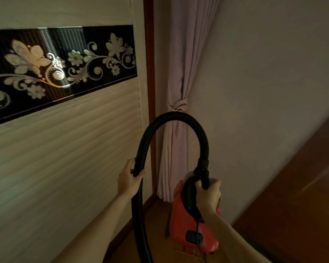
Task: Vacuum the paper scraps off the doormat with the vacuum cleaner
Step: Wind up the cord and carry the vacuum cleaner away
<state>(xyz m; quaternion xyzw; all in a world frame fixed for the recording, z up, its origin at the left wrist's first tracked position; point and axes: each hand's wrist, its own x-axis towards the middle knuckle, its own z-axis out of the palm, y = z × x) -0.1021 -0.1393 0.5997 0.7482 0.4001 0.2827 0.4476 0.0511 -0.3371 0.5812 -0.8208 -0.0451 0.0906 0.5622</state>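
A small red vacuum cleaner hangs in the air at the bottom middle, lifted by its black handle. My right hand is shut around that handle. A black ribbed hose arches up from the vacuum's top and comes down on the left. My left hand grips the hose where it drops toward the floor. A thin black cord trails down the vacuum's body. Neither the doormat nor any paper scraps are in view.
A pale ribbed wardrobe door with a black floral band fills the left. A pink tied curtain hangs in the corner beside a brown wooden frame. A plain wall is right, dark wooden furniture lower right, wooden floor below.
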